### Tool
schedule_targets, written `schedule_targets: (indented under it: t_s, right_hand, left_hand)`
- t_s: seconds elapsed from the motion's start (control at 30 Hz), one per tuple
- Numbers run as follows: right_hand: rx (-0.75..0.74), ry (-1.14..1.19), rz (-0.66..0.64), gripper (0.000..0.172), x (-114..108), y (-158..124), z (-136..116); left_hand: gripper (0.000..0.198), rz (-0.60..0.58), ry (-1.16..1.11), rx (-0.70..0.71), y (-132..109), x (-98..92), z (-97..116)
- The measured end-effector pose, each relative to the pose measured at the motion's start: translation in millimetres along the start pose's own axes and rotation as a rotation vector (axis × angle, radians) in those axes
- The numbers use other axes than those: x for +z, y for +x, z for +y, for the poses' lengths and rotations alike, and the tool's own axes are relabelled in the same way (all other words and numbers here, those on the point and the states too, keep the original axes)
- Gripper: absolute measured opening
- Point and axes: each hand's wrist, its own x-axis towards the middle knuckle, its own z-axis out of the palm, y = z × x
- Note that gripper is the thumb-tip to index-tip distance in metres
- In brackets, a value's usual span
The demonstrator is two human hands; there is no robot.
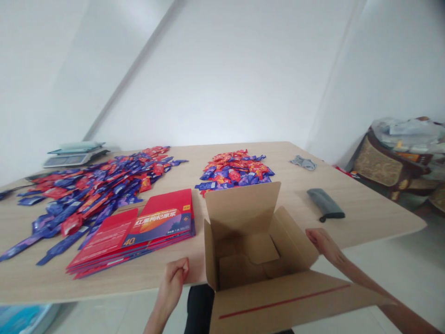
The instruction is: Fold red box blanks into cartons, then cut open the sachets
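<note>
Pale walls (243, 69) rose behind a light wood-grain table (368, 236). At its near edge, right of centre, an open brown cardboard carton (239, 213) faced the wearer, its flaps spread and its near flap, marked by a red strip, slanting toward the viewer; what bore its weight could not be told.

The left hand (174, 272) was curled into a loose fist just left of the carton, apart from it, with nothing visible in its grasp. The right hand (321, 241) hung beside the carton's right flap, fingers bent inward; whether they touched the cardboard was unclear.

As far as could be judged, the carton had been opened out, with folded panels at its bottom and no goods visible inside. Left of it lay a stack of flattened red-and-purple goji-puree boxes (163, 222), not yet formed. Red and purple sachets remained loose in a long left heap (104, 185) and a smaller far-centre heap (239, 171). A grey pouch (325, 204) lay to the right.
</note>
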Motion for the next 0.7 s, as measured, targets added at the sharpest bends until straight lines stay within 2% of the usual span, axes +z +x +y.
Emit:
schedule_targets:
  t_s: [0.1, 0.17, 0.23, 0.33, 0.43, 0.53, 0.6, 0.7]
  right_hand:
    - [-0.019, 0.019, -0.091, 0.039, -10, 2, -3]
    - [-0.115, 0.058, -0.206, 0.030, -22, 4, -12]
    - [-0.205, 0.074, -0.258, 0.026, -30, 6, -19]
    - [-0.176, -0.001, -0.185, 0.032, -27, 10, -17]
    - [-0.113, -0.111, -0.118, 0.034, -10, 12, -2]
    - [-0.106, -0.110, -0.066, 0.034, 2, 11, 9]
    - [-0.110, -0.034, -0.090, 0.036, 1, 6, 10]
    - [-0.142, 0.113, -0.246, 0.041, -10, -13, -1]
  left_hand:
    - [0.024, -0.050, 0.022, -0.025, 2, -3.6, 1]
    - [0.023, -0.067, 0.036, -0.033, 2, -6.6, 1]
    - [0.022, -0.069, 0.053, -0.039, 3, -7.8, 1]
    - [0.021, -0.074, 0.072, -0.051, 4, -6.7, -3]
    - [0.020, -0.071, 0.054, -0.059, 6, -4.2, -7]
    - [0.021, -0.064, -0.004, -0.046, 4, -1.1, -6]
    - [0.020, -0.088, -0.038, -0.017, -3, 0.5, 1]
    - [0.014, -0.152, -0.024, 0.079, -25, 1.0, 21]
